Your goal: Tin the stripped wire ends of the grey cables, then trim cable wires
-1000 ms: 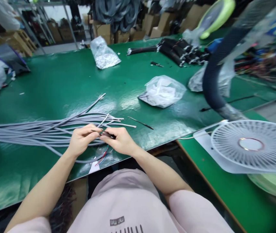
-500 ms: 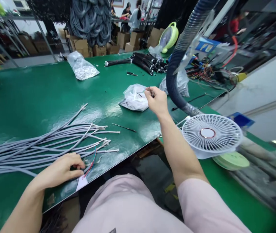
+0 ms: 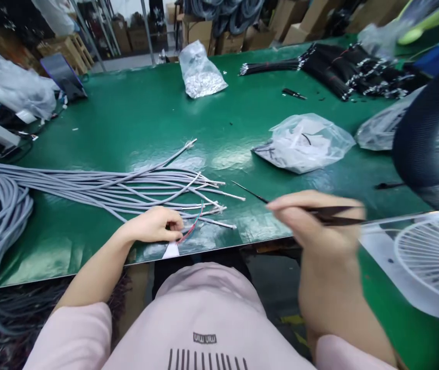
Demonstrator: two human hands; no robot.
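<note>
My left hand (image 3: 160, 224) rests at the table's front edge, its fingers closed on a cable end with thin red and green wires (image 3: 192, 226). Grey cables (image 3: 127, 182) with stripped, whitish ends lie beside and beyond it. My right hand (image 3: 319, 226), smeared by motion, is closed around a dark, slim two-pronged thing (image 3: 337, 213) whose kind I cannot make out. Its fingertips are at the handle end of a thin pointed tool (image 3: 248, 191) on the table; whether they touch it I cannot tell. A clear plastic bag (image 3: 306, 144) sits beyond that hand.
A bag of small shiny parts (image 3: 204, 77) stands at the back, near a bundle of black cables (image 3: 331, 67) and a small black tool (image 3: 293, 93). A dark hose (image 3: 427, 128) and a white fan (image 3: 435, 257) are at right. Coiled grey cable (image 3: 3, 216) hangs over the left edge.
My right hand has come back from the plastic bag toward the pointed tool, with the dark thing in it. My left hand stays at the wires. The view has swung left.
</note>
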